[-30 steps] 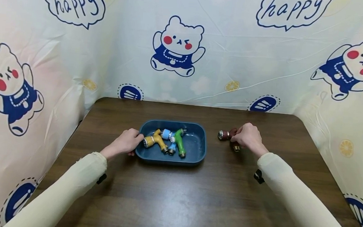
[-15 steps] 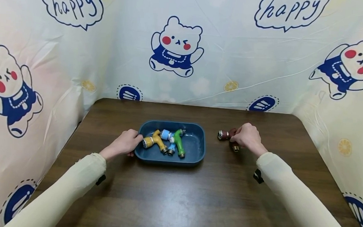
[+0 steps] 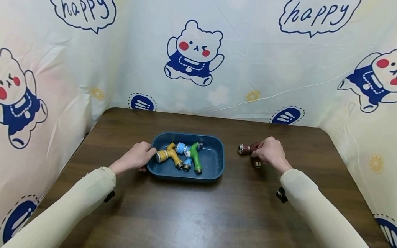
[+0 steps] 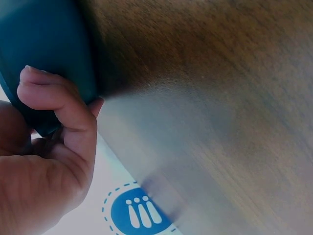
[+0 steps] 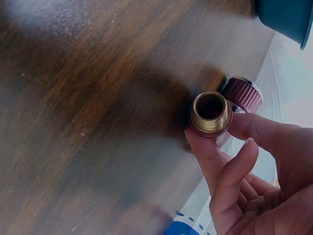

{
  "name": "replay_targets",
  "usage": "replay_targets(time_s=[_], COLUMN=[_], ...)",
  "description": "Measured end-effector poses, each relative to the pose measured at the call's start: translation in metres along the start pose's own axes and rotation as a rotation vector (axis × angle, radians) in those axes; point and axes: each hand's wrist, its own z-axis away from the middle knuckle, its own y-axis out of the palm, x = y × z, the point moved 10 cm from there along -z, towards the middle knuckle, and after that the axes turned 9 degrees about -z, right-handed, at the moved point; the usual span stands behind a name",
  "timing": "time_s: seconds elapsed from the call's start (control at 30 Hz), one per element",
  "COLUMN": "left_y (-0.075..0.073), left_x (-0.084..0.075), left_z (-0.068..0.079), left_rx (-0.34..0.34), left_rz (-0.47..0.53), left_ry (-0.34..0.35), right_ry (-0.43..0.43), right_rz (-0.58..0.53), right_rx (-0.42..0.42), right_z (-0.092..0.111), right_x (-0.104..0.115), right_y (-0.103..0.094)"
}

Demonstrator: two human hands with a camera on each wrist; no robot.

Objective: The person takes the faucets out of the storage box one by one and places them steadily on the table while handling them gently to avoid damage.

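My left hand (image 3: 134,155) grips the left end of a dark blue plastic tray (image 3: 214,161); in the left wrist view its fingers curl under the tray's wall (image 4: 54,44). Inside lie three Y-shaped pipe fittings: a yellow one (image 3: 172,152) by the left wall, a light blue one (image 3: 182,148), and a green one (image 3: 195,158) partly over the blue. To the tray's right, my right hand (image 3: 272,151) pinches a dark red Y-shaped pipe fitting (image 3: 246,149) between thumb and fingers. Its open brass threaded end (image 5: 211,111) faces the right wrist camera, with a ribbed red collar behind.
Everything stands on a dark brown wooden table (image 3: 192,215). A pale printed curtain (image 3: 240,65) with bear drawings encloses the table's back and both sides. The tray's corner (image 5: 288,19) shows at the upper right of the right wrist view.
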Motion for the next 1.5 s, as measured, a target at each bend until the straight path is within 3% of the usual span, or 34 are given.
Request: replay_targets(time_s=[1.5], left_y=[0.0009], left_x=[-0.0003], left_z=[0.0013], left_rx=[0.016], left_rz=[-0.002], left_ry=[-0.018], right_ry=[0.027], right_rz=[0.024], right_rx=[0.023], right_z=[0.0025], right_x=[-0.0030], right_y=[0.0015])
